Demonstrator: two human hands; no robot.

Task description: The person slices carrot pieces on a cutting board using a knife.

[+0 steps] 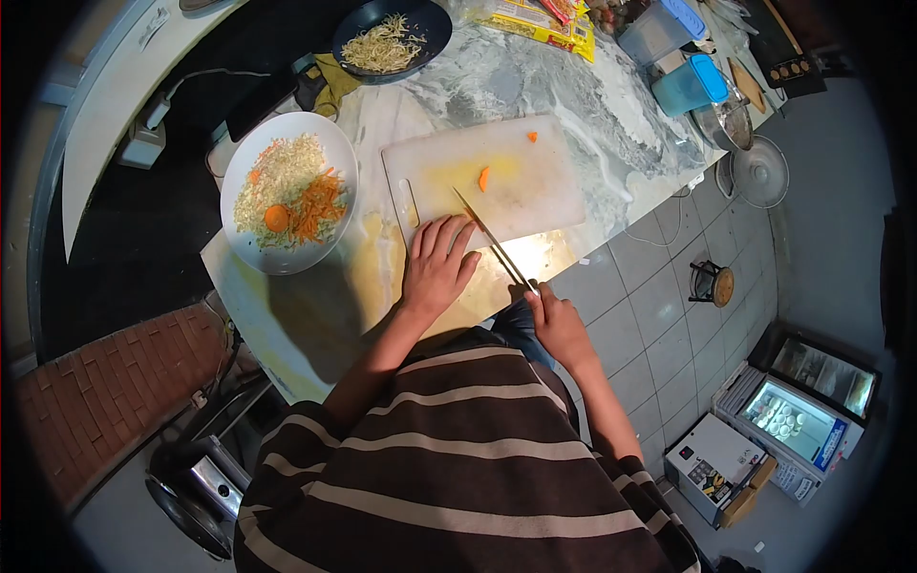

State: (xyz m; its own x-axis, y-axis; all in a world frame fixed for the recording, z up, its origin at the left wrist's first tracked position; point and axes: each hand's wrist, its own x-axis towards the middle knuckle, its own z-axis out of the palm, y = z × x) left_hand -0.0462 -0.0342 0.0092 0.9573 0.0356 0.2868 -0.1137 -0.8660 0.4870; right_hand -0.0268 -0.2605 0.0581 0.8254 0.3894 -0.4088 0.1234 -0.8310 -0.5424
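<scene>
My right hand (559,329) grips a kitchen knife (492,236) by its handle, the blade pointing up and left over the cutting board (544,181). Beside the blade, my left hand (439,263) rests at the board's near edge with its fingers curled down and pressed together. What lies under those fingertips is hidden. An orange carrot piece (484,179) lies on the board beyond the knife tip, and a smaller carrot bit (532,137) sits near the far edge. To the left, a white plate (242,174) holds shredded carrot (320,205), a round carrot piece (276,219) and pale chopped vegetable (291,158).
A dark pan (441,38) with bean sprouts (382,46) stands at the back beside a yellow-green cloth (334,84). Yellow packets (549,33) and blue-lidded containers (690,86) occupy the back right. A stool (712,284) is on the tiled floor.
</scene>
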